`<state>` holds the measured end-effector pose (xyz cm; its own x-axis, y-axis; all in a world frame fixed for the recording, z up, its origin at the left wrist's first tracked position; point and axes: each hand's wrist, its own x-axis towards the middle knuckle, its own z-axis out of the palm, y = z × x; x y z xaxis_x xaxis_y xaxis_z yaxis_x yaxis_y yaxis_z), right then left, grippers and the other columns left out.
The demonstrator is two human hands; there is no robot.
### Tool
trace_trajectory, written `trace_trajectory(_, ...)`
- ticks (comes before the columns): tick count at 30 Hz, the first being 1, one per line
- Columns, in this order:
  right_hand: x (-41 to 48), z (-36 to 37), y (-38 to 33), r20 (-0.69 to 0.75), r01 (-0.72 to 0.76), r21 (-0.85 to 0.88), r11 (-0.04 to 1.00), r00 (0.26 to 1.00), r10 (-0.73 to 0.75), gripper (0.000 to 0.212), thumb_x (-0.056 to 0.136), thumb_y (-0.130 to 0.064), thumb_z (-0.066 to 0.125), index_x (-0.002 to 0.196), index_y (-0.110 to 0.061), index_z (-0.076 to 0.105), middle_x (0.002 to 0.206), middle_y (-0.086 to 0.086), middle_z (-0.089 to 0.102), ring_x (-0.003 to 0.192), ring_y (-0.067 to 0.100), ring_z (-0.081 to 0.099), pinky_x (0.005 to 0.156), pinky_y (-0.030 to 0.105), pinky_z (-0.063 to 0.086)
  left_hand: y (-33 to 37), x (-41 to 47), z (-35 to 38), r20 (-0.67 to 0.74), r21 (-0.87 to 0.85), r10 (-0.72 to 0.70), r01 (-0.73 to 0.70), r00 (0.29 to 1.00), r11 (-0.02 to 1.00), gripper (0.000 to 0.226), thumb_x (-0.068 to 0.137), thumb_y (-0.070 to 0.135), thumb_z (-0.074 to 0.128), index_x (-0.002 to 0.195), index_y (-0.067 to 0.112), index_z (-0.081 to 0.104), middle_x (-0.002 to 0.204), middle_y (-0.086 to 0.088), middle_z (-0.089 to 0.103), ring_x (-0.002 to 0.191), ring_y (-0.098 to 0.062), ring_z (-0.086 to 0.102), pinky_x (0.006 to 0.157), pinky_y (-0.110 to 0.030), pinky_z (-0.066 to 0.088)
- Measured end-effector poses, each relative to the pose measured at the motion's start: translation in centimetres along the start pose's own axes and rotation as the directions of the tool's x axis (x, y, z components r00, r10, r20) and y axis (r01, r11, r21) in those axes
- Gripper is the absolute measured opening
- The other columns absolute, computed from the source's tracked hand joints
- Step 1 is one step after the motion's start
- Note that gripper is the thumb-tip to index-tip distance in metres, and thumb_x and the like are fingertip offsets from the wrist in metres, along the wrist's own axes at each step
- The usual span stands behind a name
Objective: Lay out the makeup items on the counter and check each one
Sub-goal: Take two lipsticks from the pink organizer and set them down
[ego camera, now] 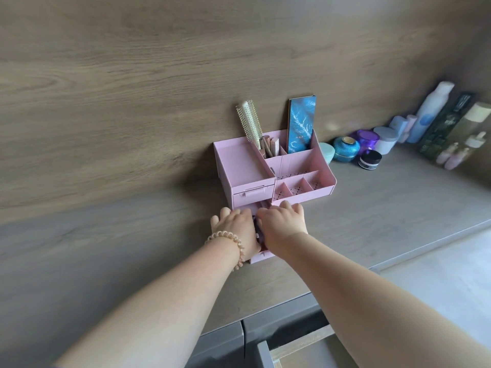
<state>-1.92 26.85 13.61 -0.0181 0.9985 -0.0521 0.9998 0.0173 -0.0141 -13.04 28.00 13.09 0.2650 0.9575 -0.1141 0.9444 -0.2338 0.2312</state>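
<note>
A pink makeup organizer (244,166) stands on the counter against the wood wall. Its back compartments hold a round hairbrush (249,123), a blue feather-print palette (301,123) and several slim tubes (269,147). The front compartments look bare. The bottom drawer (259,257) is pulled out toward me. My left hand (233,229), with a coil hair tie on the wrist, and my right hand (281,224) both reach down into that drawer, fingers curled. Small dark items show between the hands. The hands hide the rest of the drawer's contents.
To the right along the wall stand a teal jar (345,149), a purple jar (368,139), a black jar (369,159), a white jar (386,139) and several tall bottles (430,110). An open cabinet drawer (292,351) juts out below the counter edge.
</note>
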Motion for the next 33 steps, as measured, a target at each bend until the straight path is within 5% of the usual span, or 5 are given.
trace_trajectory(8,-1.6,-0.2,0.2,-0.290,-0.118,0.291,0.949,0.935,0.205,0.027,0.084,-0.018,0.048,0.110,-0.025,0.050,0.099,0.002,0.058,0.095,0.029,0.056,0.082,0.037,0.025,0.7,-2.3,-0.9,-0.215,-0.278,-0.104,0.041,0.971,0.960,0.062,0.063,0.013,0.059,0.115,0.037,0.035,0.083,0.005,0.060,0.098,-0.026,0.050,0.074,-0.035,0.025)
trace_trajectory(13,-5.3,-1.1,1.7,-0.547,0.002,0.408,0.913,0.801,0.243,0.040,0.068,-0.004,0.065,0.103,-0.023,0.061,0.091,0.001,0.061,0.081,0.029,0.060,0.076,0.032,0.029,2.5,-4.8,-1.0,-0.350,-0.573,-0.094,-0.134,0.932,0.809,0.062,0.072,0.000,0.053,0.113,0.043,0.038,0.092,-0.002,0.069,0.082,-0.034,0.062,0.074,-0.039,0.050)
trace_trajectory(20,-14.3,-2.9,7.5,-0.622,-0.137,0.390,0.911,0.689,0.371,0.045,0.073,-0.011,0.074,0.110,-0.028,0.055,0.088,-0.006,0.066,0.079,0.019,0.065,0.091,0.039,0.042,10.6,-8.1,-1.0,-0.296,-0.668,0.235,-0.376,0.926,0.642,0.054,0.081,0.017,0.070,0.115,0.038,0.035,0.100,0.002,0.069,0.086,-0.019,0.068,0.068,-0.026,0.057)
trace_trajectory(27,-30.0,-4.1,15.0,-0.601,-0.448,0.376,0.811,0.549,0.581,0.046,0.078,-0.011,0.070,0.120,-0.019,0.054,0.097,0.000,0.071,0.083,0.019,0.069,0.105,0.047,0.033,23.1,-16.5,0.9,-0.208,-0.648,0.545,-0.532,0.812,0.545,0.056,0.080,0.026,0.071,0.115,0.039,0.028,0.106,0.002,0.063,0.088,-0.014,0.063,0.073,-0.028,0.056)
trace_trajectory(33,-45.5,-2.7,18.4,-0.571,-0.556,0.414,0.721,0.458,0.681,0.047,0.078,-0.011,0.071,0.117,-0.023,0.047,0.093,-0.003,0.069,0.079,0.017,0.068,0.096,0.044,0.047,31.9,-27.4,5.0,-0.090,-0.640,0.763,-0.624,0.640,0.448,0.052,0.082,0.020,0.066,0.116,0.034,0.029,0.107,0.001,0.057,0.085,-0.016,0.062,0.073,-0.031,0.053)
